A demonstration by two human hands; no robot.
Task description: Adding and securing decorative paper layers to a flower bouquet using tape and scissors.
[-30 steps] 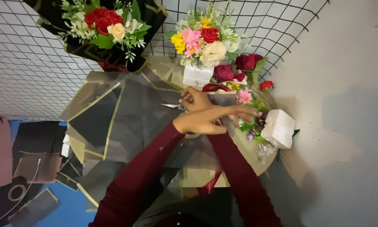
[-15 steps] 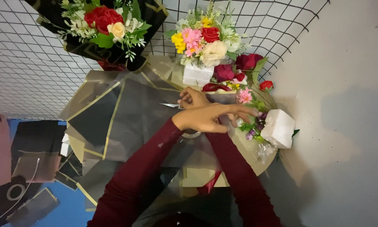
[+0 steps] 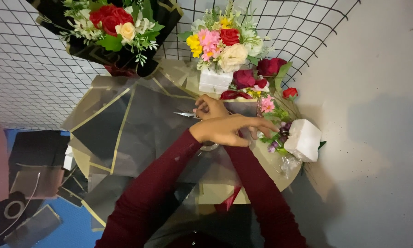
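My right hand [image 3: 210,106] is closed on a pair of scissors [image 3: 185,114], whose blade points left over the dark translucent wrapping sheets with gold edges [image 3: 137,124]. My left hand [image 3: 229,131] crosses in front of it. It lies flat on the wrapping with its fingers stretched toward small pink and purple flowers [image 3: 267,104]. Both arms wear dark red sleeves. The scissor handles are hidden inside my right hand.
A round table [image 3: 266,165] carries the sheets, a mixed bouquet in a white box [image 3: 215,80], dark red roses [image 3: 269,66] and a white foam block [image 3: 303,140]. A black-wrapped bouquet [image 3: 112,23] hangs on a wire grid [image 3: 22,78]. More sheets [image 3: 36,183] lie at lower left.
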